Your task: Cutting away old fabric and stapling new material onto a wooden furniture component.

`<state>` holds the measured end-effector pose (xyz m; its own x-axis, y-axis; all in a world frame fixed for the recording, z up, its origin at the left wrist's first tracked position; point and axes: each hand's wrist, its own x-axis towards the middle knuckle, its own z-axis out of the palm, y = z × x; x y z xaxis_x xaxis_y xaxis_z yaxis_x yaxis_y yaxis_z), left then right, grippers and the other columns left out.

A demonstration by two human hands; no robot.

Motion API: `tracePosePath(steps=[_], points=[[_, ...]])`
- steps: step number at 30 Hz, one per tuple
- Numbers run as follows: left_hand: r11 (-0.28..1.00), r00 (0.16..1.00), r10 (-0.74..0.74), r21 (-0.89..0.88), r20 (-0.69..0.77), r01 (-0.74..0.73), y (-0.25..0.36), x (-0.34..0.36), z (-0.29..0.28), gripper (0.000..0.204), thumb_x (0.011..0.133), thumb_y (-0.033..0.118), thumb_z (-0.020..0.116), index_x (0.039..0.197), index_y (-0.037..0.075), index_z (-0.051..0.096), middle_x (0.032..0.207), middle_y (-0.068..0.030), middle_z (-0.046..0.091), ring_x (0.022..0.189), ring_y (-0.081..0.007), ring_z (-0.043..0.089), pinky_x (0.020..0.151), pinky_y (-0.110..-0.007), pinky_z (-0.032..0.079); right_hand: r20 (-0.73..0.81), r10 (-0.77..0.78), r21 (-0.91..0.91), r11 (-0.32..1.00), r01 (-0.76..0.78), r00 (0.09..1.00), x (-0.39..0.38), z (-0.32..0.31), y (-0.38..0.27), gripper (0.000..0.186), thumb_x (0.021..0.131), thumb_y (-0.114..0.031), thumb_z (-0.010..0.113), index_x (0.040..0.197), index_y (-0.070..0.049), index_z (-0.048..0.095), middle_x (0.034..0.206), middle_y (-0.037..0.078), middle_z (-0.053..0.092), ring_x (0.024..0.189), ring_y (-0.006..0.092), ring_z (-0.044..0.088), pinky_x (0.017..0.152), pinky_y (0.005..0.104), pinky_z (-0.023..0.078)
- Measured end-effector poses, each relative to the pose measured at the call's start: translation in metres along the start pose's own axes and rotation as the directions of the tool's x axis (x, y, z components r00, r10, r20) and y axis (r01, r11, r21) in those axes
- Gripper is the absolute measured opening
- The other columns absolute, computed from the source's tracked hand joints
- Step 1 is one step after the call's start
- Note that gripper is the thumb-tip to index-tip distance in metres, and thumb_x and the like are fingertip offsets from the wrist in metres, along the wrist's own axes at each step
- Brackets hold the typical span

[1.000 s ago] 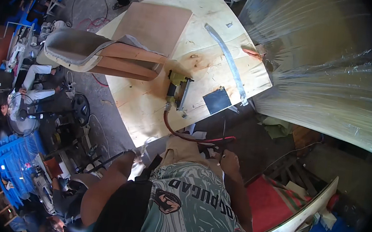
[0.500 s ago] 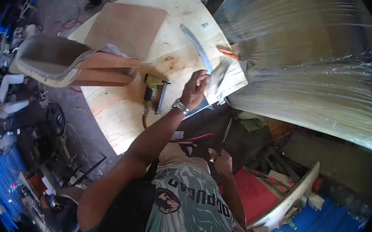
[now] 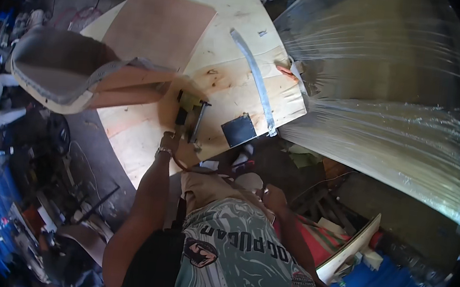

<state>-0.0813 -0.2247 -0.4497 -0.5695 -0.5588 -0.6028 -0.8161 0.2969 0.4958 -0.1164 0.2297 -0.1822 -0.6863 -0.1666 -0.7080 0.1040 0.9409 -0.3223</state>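
My left hand [image 3: 170,142] is at the table's near edge, beside the hose end of a staple gun [image 3: 199,121] lying on the wood. Its fingers blend into the shadow there, so their grip is unclear. My right hand [image 3: 274,198] is closed low by my right side; whatever it holds is mostly hidden. A long pale-grey strip [image 3: 256,71] lies slightly curved across the right part of the table, its near end at the edge. Between strip and staple gun sits a dark square piece [image 3: 238,130].
The pale wooden table [image 3: 128,161] bears a brown flat panel [image 3: 161,26] and a curved upholstered piece [image 3: 54,68] overhanging its left side. A large plastic-wrapped object [image 3: 389,98] stands close on the right. A red hose [image 3: 181,163] hangs at the near edge.
My left hand has left the strip's near end and moved left and nearer, to the staple gun. My right hand stays low; the thin pointed tool in it no longer shows clearly.
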Motion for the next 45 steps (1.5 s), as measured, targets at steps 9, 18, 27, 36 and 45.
tracePosePath(steps=[9,18,27,36,45], points=[[0.998,0.957,-0.055,-0.018,-0.285,0.052,0.086,-0.045,0.105,0.045,0.090,0.038,0.068,0.122,0.007,0.066,0.108,-0.0329,0.066,0.098,-0.0502,0.067,0.086,-0.057,0.055,0.043,-0.163,-0.231,0.958,0.169,0.986,0.069,-0.091,0.077,0.049,0.096,-0.050,0.067,0.092,-0.001,0.069,0.095,0.029,0.069,0.095,0.0482,0.068,0.082,0.0526,0.052],[0.781,0.793,-0.537,-0.526,-0.288,0.338,0.184,-0.039,0.191,0.059,0.092,0.031,0.064,0.139,-0.002,0.051,0.127,-0.0296,0.060,0.118,-0.0475,0.058,0.103,-0.053,0.048,-0.037,-0.188,-0.351,0.922,0.164,0.981,0.180,-0.173,0.123,0.057,0.086,-0.058,0.074,0.094,-0.002,0.074,0.093,0.026,0.073,0.097,0.0437,0.071,0.086,0.0504,0.055],[0.943,0.938,0.307,-0.184,0.161,-0.277,0.197,-0.140,0.134,0.046,0.097,0.042,0.063,0.124,0.005,0.068,0.112,-0.0227,0.073,0.109,-0.0391,0.069,0.095,-0.046,0.054,-0.056,-0.285,-0.415,0.878,0.237,0.957,0.320,-0.145,0.098,0.069,0.080,-0.066,0.078,0.095,0.001,0.072,0.097,0.026,0.074,0.094,0.0434,0.073,0.081,0.0520,0.058],[0.861,0.978,0.070,0.506,-0.198,0.041,-0.020,-0.408,0.018,0.028,0.099,0.026,0.064,0.124,0.014,0.071,0.115,-0.0142,0.068,0.101,-0.0349,0.070,0.087,-0.041,0.059,-0.078,-0.449,-0.409,0.829,0.382,0.890,0.382,-0.117,0.082,0.069,0.072,-0.046,0.090,0.118,-0.002,0.064,0.093,0.019,0.076,0.089,0.0381,0.075,0.079,0.0505,0.058],[0.900,0.953,-0.229,0.329,-0.201,0.286,0.059,-0.516,-0.003,0.054,0.094,0.052,0.067,0.120,0.005,0.071,0.116,-0.0212,0.072,0.108,-0.0393,0.070,0.094,-0.049,0.055,0.226,-0.564,-0.148,0.786,0.600,0.794,0.428,-0.108,0.102,0.051,0.074,-0.028,0.086,0.108,0.004,0.066,0.099,0.024,0.075,0.095,0.0438,0.073,0.084,0.0507,0.059]])
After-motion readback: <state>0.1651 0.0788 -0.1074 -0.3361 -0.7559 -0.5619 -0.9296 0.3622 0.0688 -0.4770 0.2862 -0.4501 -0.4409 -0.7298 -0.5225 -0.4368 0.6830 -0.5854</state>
